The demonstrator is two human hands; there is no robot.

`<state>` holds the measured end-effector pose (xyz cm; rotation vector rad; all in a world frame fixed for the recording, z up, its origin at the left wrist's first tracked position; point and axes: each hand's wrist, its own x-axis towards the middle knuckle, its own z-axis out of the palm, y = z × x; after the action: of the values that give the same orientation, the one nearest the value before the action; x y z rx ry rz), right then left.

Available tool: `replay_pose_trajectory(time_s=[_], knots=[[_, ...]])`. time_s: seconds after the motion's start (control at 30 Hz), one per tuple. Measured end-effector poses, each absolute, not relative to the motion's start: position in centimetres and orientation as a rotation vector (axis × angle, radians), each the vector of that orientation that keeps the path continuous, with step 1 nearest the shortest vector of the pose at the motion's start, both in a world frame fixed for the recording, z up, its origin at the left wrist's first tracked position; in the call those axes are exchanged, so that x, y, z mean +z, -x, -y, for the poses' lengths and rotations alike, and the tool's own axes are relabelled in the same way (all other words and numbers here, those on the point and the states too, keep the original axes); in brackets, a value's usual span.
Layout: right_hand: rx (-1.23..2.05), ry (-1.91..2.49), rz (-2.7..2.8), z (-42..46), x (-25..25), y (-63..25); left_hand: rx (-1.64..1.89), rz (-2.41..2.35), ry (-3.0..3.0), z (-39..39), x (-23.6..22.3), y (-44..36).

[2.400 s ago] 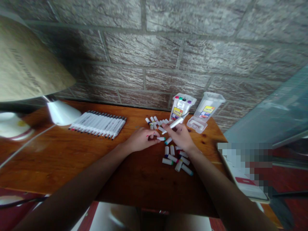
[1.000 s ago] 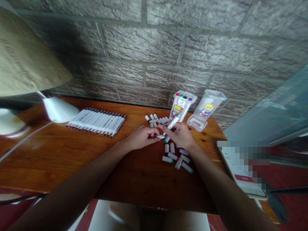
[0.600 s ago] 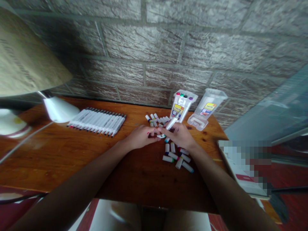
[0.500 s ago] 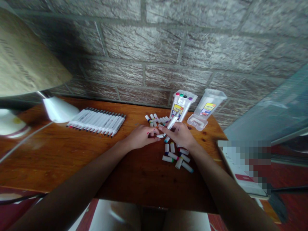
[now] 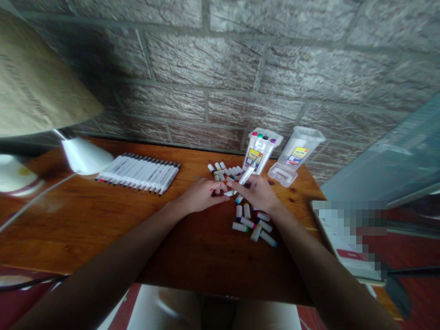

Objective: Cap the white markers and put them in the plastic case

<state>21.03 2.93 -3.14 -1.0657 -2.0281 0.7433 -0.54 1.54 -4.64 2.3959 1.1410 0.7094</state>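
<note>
My right hand (image 5: 259, 190) is closed around a white marker (image 5: 245, 176), which slants up and away with a blue end (image 5: 239, 200) below. Opposite it, my left hand (image 5: 202, 195) has curled fingers, with a white marker cap (image 5: 230, 193) at the thumb and fingertip. Loose white caps with coloured bands (image 5: 248, 222) lie scattered in front of my right hand. Behind my hands is another group of caps (image 5: 220, 167). Part of the held marker is hidden by my right fingers.
A row of uncovered markers (image 5: 140, 174) lies on the wooden table (image 5: 192, 256) at left, beside a lamp (image 5: 82, 156). Behind my hands stands a clear case (image 5: 254, 158) holding several markers. Right of it is another clear case (image 5: 298, 153) with its lid open. A brick wall (image 5: 223, 110) backs the table.
Almost nothing differs. Both hands keep their places and their hold, and the view has shifted very slightly.
</note>
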Motion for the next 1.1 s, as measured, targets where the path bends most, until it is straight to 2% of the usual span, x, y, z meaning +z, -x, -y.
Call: replay_pose_trajectory(time_s=[0.27, 0.6, 0.8, 1.1], knots=[[0.628, 1.189, 1.972, -2.8, -2.2, -21.3, 0.710, -1.119, -2.381, -1.4, -4.5, 0.5], [0.689, 1.124, 1.772, -2.8, -1.7, -21.2, 0.751, -1.103, -2.404, -1.2, -4.3, 0.4], [0.751, 1.060, 1.559, -2.6, -1.0, -20.9, 1.070, -1.074, -2.310, -0.8, -4.1, 0.0], [1.050, 1.004, 1.415, -2.2, -0.1, -20.6, 1.430, -1.012, -2.270, -0.1, -3.2, -0.4]])
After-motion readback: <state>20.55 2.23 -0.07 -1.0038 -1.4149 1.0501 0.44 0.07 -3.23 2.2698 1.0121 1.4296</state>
